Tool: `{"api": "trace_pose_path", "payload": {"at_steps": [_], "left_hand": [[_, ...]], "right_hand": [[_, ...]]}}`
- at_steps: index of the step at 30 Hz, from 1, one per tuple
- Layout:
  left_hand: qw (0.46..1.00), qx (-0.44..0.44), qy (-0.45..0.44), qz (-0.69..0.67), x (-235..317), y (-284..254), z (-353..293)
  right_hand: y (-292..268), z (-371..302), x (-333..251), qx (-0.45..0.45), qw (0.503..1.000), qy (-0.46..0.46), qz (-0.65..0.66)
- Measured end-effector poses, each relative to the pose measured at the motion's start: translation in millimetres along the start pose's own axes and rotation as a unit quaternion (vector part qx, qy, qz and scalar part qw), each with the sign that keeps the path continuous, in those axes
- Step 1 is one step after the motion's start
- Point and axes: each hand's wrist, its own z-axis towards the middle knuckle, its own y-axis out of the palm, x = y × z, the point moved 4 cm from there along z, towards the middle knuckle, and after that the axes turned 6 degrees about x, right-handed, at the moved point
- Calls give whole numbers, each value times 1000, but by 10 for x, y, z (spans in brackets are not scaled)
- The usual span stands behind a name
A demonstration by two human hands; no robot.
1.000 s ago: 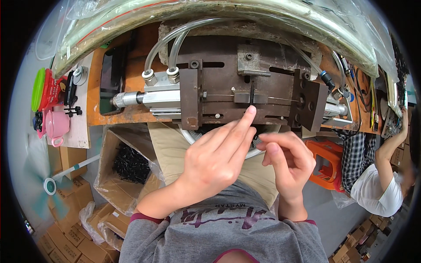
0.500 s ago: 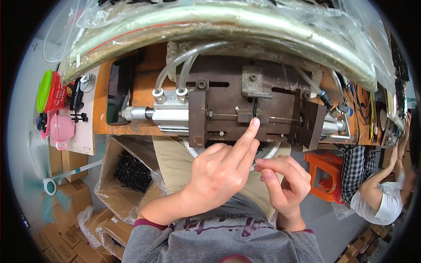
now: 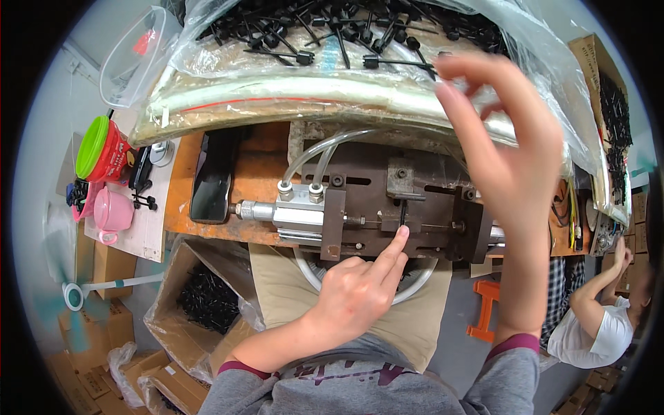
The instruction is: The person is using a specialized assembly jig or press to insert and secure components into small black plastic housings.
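A brown metal press fixture [image 3: 360, 190] with a silver air cylinder [image 3: 287, 211] sits on an orange bench. My left hand [image 3: 356, 290] points its index finger at a small black part [image 3: 403, 214] standing in the fixture's slot, the fingertip touching its lower end. My right hand [image 3: 505, 149] is raised above the fixture with fingers apart, reaching toward a clear plastic bag of black parts [image 3: 332, 41] at the back. I see nothing in that hand.
A black phone [image 3: 211, 176] lies left of the fixture. A red tub with a green lid [image 3: 104, 149] and a pink cup [image 3: 111, 214] stand far left. A cardboard box of black parts [image 3: 207, 301] sits below. Another person [image 3: 595, 318] works at the right.
My right hand has left my lap and risen up to the bag of parts. My left index finger stays at the fixture's slot. The view has tilted upward.
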Motion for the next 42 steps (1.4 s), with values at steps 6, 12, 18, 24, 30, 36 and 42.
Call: {"api": "trace_pose_path", "payload": {"at_steps": [6,12,18,24,30,36,42], "left_hand": [[996,1,3,-88,32,-90,-29],[979,-12,9,-203,102,-138,-225],[977,-36,21,-211,83,-104,-355],[974,-22,35,-221,64,-58,-428],[972,-45,44,-226,89,-29,-447],[974,-33,36,-219,65,-14,-483],[973,-38,43,-223,74,-16,-474]], "right_hand": [[694,840,550,-173,985,4,-29],[1625,984,1164,-170,963,50,-206],[1621,1097,1292,-291,947,71,-117],[1041,1086,1200,-395,915,52,-67],[589,1101,1329,-417,906,66,-44],[196,1035,1095,-412,899,121,-87],[-73,964,1071,-292,941,57,-160]]}}
